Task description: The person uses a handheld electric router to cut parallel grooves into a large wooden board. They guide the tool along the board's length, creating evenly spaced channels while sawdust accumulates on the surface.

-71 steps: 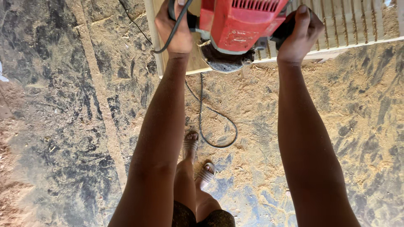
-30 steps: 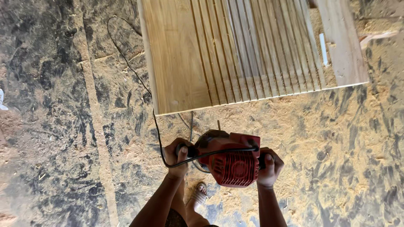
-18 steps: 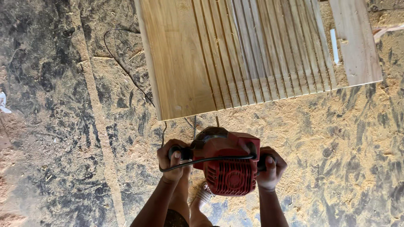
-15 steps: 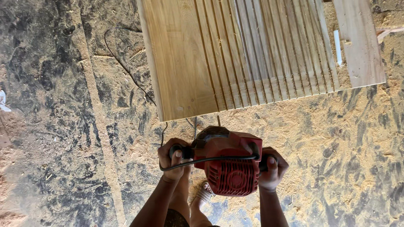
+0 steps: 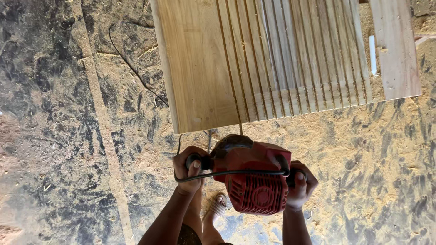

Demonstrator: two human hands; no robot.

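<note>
My left hand (image 5: 190,169) and right hand (image 5: 300,183) clench the red router's (image 5: 254,177) side handles, their axis crosswise, nose toward the grooved board (image 5: 200,72).

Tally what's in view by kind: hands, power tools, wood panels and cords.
Hands: 2, the left hand and right hand, each closed on a side handle of the tool.
Power tools: 1, the red power tool.
Wood panels: 1, the grooved wooden panel.
Cords: 1, the black cord.
Total: 5.
</note>
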